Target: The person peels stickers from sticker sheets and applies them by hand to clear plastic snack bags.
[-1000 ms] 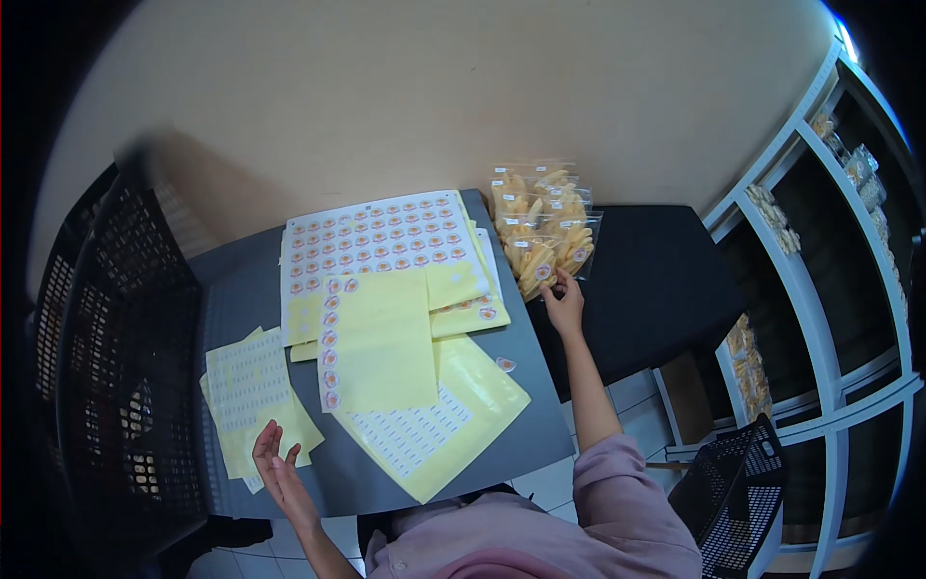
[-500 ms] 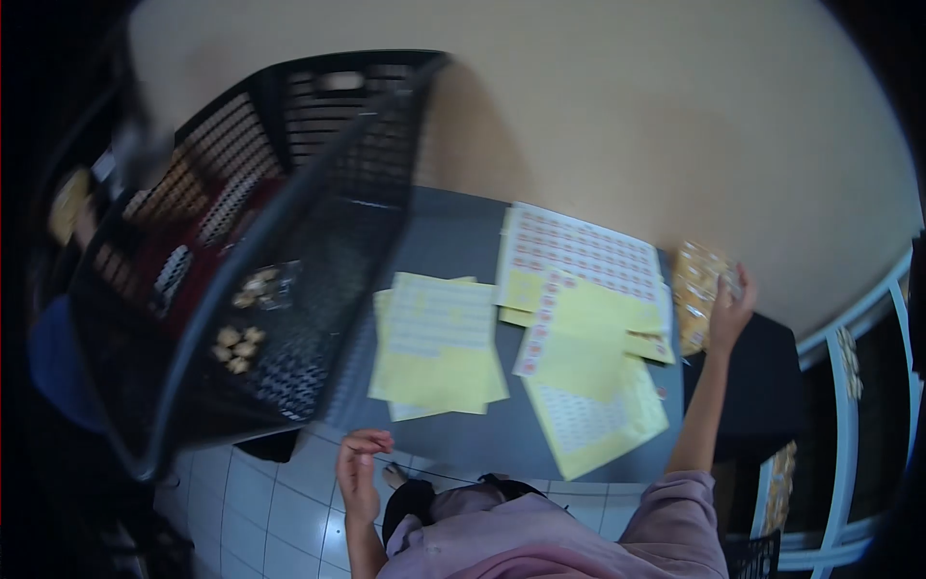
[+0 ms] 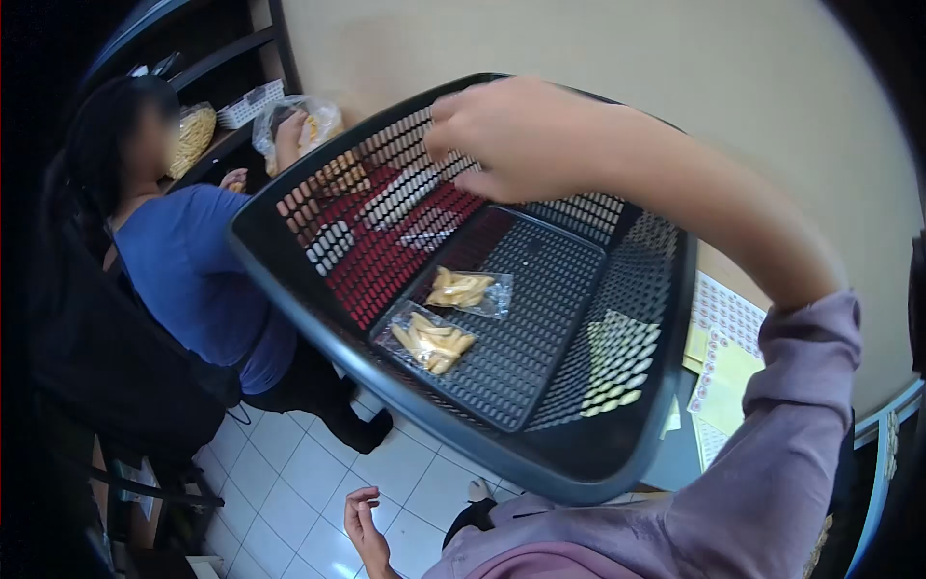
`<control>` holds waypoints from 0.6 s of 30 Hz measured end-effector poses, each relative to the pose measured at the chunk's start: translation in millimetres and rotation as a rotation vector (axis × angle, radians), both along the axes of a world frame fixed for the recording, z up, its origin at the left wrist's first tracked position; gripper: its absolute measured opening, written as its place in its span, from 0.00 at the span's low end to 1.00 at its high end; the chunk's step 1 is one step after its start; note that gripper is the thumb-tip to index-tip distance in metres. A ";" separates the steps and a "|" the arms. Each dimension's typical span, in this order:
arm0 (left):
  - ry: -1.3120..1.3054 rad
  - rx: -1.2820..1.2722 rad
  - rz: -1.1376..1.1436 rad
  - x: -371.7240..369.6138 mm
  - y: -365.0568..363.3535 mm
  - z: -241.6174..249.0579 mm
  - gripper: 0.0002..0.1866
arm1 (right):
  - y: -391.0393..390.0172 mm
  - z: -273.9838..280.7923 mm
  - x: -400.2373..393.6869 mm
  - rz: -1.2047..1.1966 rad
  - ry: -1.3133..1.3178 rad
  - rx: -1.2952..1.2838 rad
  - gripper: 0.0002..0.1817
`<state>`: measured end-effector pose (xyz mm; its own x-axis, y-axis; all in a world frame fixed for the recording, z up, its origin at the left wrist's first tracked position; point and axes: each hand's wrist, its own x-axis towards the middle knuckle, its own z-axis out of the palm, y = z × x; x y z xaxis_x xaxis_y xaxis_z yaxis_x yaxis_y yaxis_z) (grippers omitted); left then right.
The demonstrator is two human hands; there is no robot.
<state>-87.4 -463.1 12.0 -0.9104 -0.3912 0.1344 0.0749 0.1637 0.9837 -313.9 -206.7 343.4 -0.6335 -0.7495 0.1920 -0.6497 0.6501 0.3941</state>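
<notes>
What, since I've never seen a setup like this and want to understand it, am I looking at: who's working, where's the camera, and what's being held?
There is no machine: a person works bare-handed, wearing a camera on their head that looks forward and down. Their right hand is over a black perforated basket; blur hides whether it holds anything. The left hand is empty, below the basket's near rim in the picture. Inside the basket lie two clear snack bags of pale yellow sticks. Beside it, a grey table bears sticker sheets, partly hidden by basket and arm. The co-worker in blue is someone else, with one hand at a clear plastic bag.
</notes>
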 end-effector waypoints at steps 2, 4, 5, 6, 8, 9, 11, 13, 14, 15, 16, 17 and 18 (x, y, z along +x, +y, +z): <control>-0.028 -0.035 0.056 2.6 -19.1 0.0 0.15 | -41.0 -7.5 -18.8 -0.098 -0.123 0.294 0.13; -0.085 -0.131 0.133 3.4 -32.3 4.3 0.17 | -70.3 -25.0 -38.2 -0.198 -0.242 0.525 0.14; -0.084 -0.129 0.136 2.4 -36.8 5.1 0.17 | -78.5 -40.2 -53.8 -0.194 -0.282 0.624 0.15; -0.110 -0.179 0.159 1.7 -40.9 4.5 0.18 | -82.3 -59.2 -71.1 -0.182 -0.310 0.665 0.17; -0.143 -0.227 0.117 3.4 -58.0 -13.7 0.12 | -84.0 -91.7 -93.9 -0.318 -0.428 0.719 0.24; -0.133 -0.222 0.114 4.6 -60.9 -17.9 0.12 | -82.0 -109.9 -105.9 -0.341 -0.455 0.802 0.24; -0.241 -0.224 0.132 5.6 -62.7 -22.4 0.20 | -72.5 -145.8 -125.1 -0.378 -0.595 0.951 0.31; -0.144 -0.256 0.146 0.1 -57.4 -31.2 0.25 | -50.0 -184.9 -140.5 -0.367 -0.697 0.773 0.33; -0.127 -0.154 0.199 -2.7 -54.1 -29.0 0.27 | -42.8 -203.2 -143.4 -0.445 -0.713 0.736 0.44; -0.112 -0.053 0.250 -5.5 -51.2 -26.1 0.29 | -32.8 -212.2 -139.5 -0.449 -0.729 0.640 0.57; -0.111 -0.049 0.236 -9.6 -48.2 -22.2 0.29 | -25.4 -224.6 -136.9 -0.496 -0.725 0.561 0.61; -0.165 0.003 0.263 -14.6 -44.4 -16.3 0.29 | -18.1 -236.4 -134.2 -0.543 -0.720 0.484 0.65; -0.221 0.054 0.290 -19.5 -40.3 -8.1 0.29 | -13.8 -240.1 -128.2 -0.556 -0.723 0.485 0.65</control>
<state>-107.0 -503.4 3.9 -0.7657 -0.6381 -0.0810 -0.1824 0.0947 0.9786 -442.1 -220.5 103.2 -0.7578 -0.2108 -0.6175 -0.4921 0.8061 0.3286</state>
